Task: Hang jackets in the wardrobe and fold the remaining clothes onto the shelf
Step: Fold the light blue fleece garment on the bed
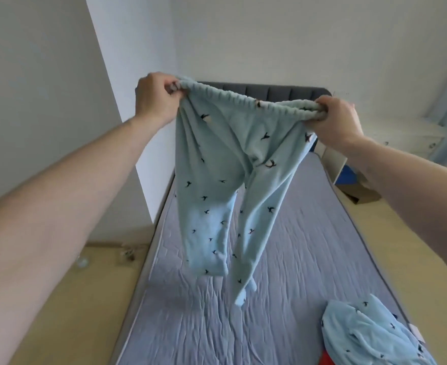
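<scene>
Two arms in frame, both bare from hand to the frame edge: no sleeves, cuffs or gloves visible. Left hand (156, 97) and right hand (334, 119): no rings, watch, bands or straps on fingers or wrists. No markings, tattoos or bandages visible on either forearm. Rest of body out of view.
</scene>
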Motion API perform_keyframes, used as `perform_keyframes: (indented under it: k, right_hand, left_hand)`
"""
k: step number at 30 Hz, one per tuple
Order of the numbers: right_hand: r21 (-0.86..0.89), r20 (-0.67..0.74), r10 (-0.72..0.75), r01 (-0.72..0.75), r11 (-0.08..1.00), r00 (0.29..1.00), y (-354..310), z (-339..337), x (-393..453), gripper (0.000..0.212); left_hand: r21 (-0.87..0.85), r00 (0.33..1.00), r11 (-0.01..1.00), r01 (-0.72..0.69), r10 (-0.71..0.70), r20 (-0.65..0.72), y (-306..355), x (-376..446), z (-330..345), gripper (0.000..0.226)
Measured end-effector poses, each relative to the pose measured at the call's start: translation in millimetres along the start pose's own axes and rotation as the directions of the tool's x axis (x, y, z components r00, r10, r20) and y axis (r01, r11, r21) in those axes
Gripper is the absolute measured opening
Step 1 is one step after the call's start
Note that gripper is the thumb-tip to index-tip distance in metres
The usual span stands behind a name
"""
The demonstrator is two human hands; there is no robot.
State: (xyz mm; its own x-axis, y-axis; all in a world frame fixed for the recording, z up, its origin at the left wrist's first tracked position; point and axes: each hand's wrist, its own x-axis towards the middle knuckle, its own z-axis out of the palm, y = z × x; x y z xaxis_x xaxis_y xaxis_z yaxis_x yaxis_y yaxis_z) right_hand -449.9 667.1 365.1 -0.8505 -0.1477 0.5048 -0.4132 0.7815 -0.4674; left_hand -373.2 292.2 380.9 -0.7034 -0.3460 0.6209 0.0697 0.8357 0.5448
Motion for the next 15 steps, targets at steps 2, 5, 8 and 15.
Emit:
perform_keyframes:
  k: [2,5,8,15]
  right_hand:
    - [0.016,-0.089,-0.051,0.053,0.998,0.995,-9,-12,9,0.015]
    - [0.014,-0.161,-0.123,0.127,0.992,0.979,-14,-20,-2,0.015]
    - [0.017,-0.121,-0.147,0.150,0.989,0.982,-6,-13,-32,0.018]
    - [-0.081,0.253,-0.164,0.190,0.978,0.953,73,70,-165,0.018]
  left_hand:
    - [0.002,0.993,0.995,-0.097,0.097,-0.069,10,10,-19,0.020]
    - [0.003,0.977,0.981,-0.192,0.191,-0.093,14,0,-36,0.018]
    - [0.015,0.979,0.979,-0.202,0.202,-0.036,2,-37,-39,0.019]
    - [0.062,0.863,0.991,-0.122,0.075,0.500,-86,-196,16,0.038]
